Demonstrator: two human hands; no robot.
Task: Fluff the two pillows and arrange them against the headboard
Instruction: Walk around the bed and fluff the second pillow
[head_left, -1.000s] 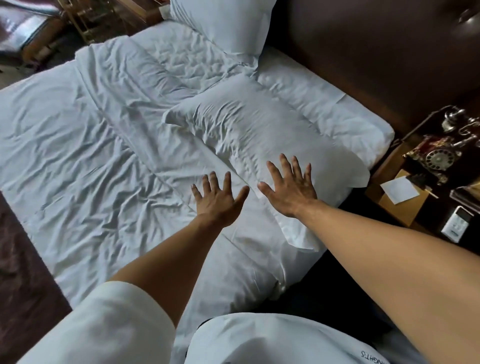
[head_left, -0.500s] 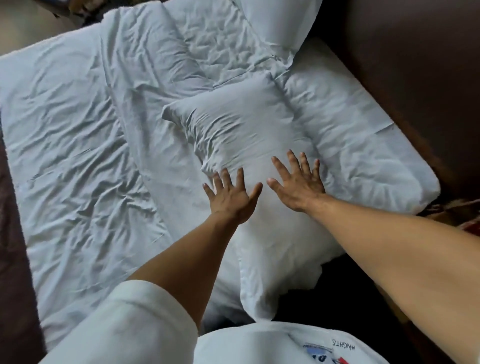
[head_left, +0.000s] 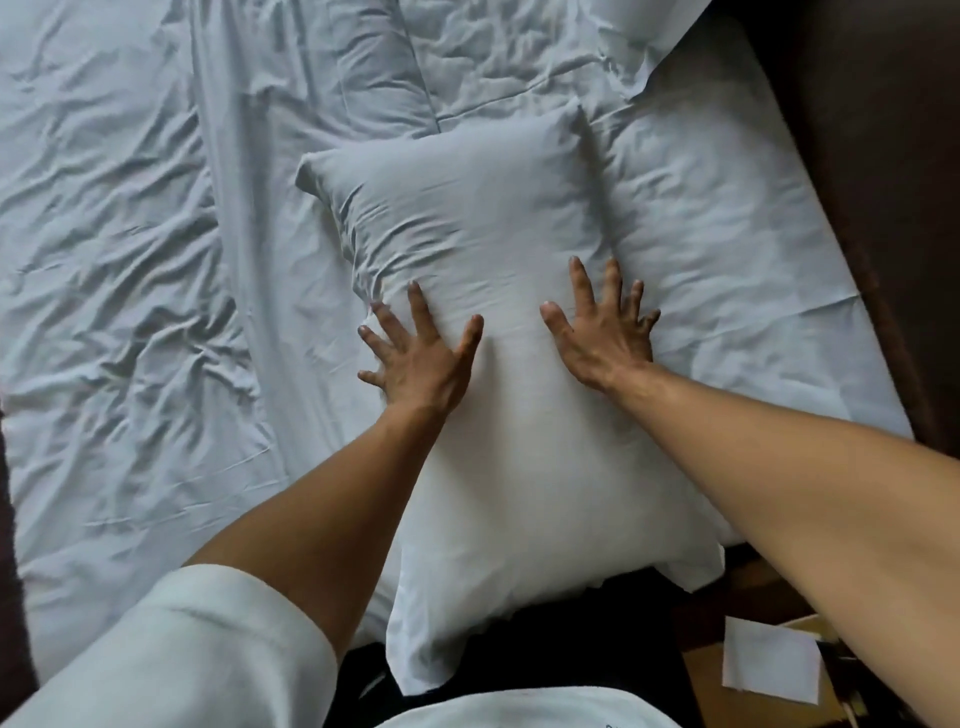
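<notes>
**Hands spread apart on the near pillow**

Since half a second ago the two hands have moved apart: they lay almost thumb to thumb on the pillow, and now a clear strip of pillowcase shows between them. The view has also closed in on the bed, so the pillow fills more of the frame.

The left hand (head_left: 418, 358) lies palm down on the left part of the white pillow (head_left: 478, 223), fingers splayed wide, gripping nothing. The right hand (head_left: 605, 325) lies flat on the pillow's right part, fingers likewise fanned out and holding nothing. Creases in the pillowcase run out from the fingertips of the left hand.

The pillow lies lengthwise on the rumpled white sheet (head_left: 114, 260), its near end hanging over the edge of the mattress toward the person. It sits well apart from the dark headboard (head_left: 872, 156), which runs down the right side of the view. A corner of the second pillow (head_left: 660, 26) shows at the top edge, near the headboard.

A white sleeve (head_left: 197, 654) covers the left upper arm. A white sheet of paper (head_left: 769, 660) lies on a brown surface at lower right.
</notes>
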